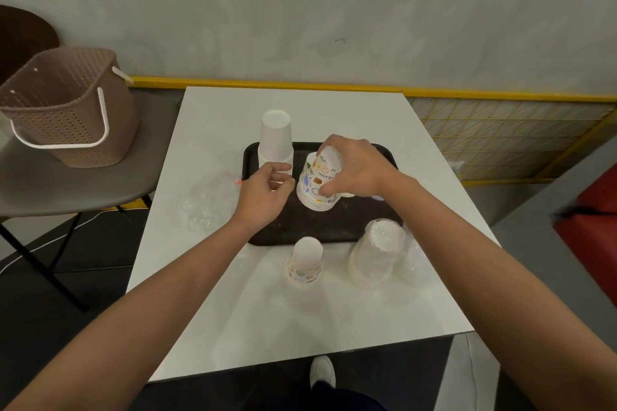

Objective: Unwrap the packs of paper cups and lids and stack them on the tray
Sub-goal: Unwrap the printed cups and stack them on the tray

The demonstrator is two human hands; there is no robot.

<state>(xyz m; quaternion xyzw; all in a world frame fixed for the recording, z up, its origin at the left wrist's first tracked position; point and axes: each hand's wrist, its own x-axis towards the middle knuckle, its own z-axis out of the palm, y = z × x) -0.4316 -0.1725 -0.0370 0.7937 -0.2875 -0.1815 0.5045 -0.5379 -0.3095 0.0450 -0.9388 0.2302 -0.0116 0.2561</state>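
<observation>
A dark tray (320, 227) lies on the white table. On it stands an upside-down stack of plain white cups (275, 140) at the back left. My right hand (354, 167) grips a tilted stack of printed paper cups (317, 187) over the tray's middle. My left hand (267, 192) hovers just left of that stack, fingers loosely curled and holding nothing. In front of the tray a short printed cup stack (304, 262) stands upside down. To its right sits a stack of clear lids or cups in plastic wrap (379, 252).
Crumpled clear wrap (207, 203) lies on the table (300, 317) left of the tray. A brown perforated basket (66, 107) with a white handle sits on a grey chair at far left. A yellow wire rack (500, 133) runs along the wall.
</observation>
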